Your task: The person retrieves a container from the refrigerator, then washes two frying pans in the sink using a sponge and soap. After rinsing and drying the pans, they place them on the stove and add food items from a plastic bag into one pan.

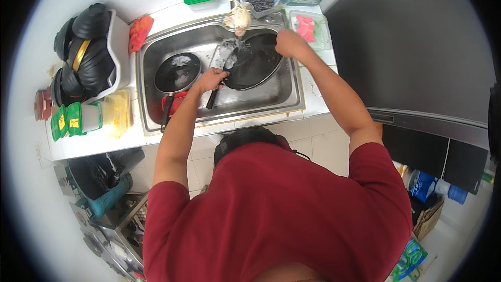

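Observation:
A large dark pan point(254, 64) is tilted in the right half of the stainless steel sink point(250, 105). My right hand point(289, 43) is closed on its upper right rim. At its left edge, my left hand point(213, 79) grips the pan with thumb and fingers. Running water falls from the tap, which has a pale stringy wrapping point(238, 18), and splashes into the pan. Beneath my left hand lies a tool with a broad flat blade point(218, 58) and a black handle point(212, 100), partly hidden. A smaller frying pan point(178, 73) holding some water rests at the left.
Under the small pan's handle sits a red plastic container point(176, 103). A rack of black cookware point(113, 55) and green-lidded containers point(84, 117) stand left. A pink sponge point(306, 28) lies in a clear tray point(323, 35) at right, beside a grey refrigerator point(411, 47).

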### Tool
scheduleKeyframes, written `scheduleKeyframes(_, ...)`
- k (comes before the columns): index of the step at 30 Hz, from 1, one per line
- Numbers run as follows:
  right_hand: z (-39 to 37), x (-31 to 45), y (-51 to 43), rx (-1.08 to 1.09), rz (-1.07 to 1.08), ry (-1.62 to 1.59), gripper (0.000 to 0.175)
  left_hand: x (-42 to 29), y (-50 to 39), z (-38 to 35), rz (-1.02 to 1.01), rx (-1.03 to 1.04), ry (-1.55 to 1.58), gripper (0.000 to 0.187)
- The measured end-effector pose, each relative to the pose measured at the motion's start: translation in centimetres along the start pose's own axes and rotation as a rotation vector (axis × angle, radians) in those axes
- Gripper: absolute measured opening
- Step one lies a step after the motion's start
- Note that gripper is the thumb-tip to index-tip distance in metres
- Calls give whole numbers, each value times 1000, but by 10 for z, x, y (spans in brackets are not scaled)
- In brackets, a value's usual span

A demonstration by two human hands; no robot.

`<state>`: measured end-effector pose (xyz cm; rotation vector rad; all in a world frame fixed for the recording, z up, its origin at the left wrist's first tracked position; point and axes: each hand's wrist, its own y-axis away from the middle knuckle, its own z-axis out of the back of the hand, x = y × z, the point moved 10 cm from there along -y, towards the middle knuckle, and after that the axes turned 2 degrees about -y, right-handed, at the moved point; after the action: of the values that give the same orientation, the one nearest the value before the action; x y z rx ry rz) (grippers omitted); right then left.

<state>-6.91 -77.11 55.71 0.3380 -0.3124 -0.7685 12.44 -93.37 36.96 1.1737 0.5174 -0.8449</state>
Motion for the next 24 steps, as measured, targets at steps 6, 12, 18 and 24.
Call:
scheduleKeyframes(6, 40, -12, 52, -427, -15, -290, 33, -33, -32, -24, -204, -1, -240, 43)
scheduleKeyframes(12, -53, -42, 18, -528, -13, -476, 23, -67, 28, 73, -250, -507, -513, 33)
scheduleKeyframes(18, -214, -27, -66, -56, -265, -1407, 33, -141, 89, 105, -113, -593, -987, 31)
scheduleKeyframes(24, -130, 64, -19, -520, 50, -443, 45, -88, 105, 127, 145, -555, -998, 38)
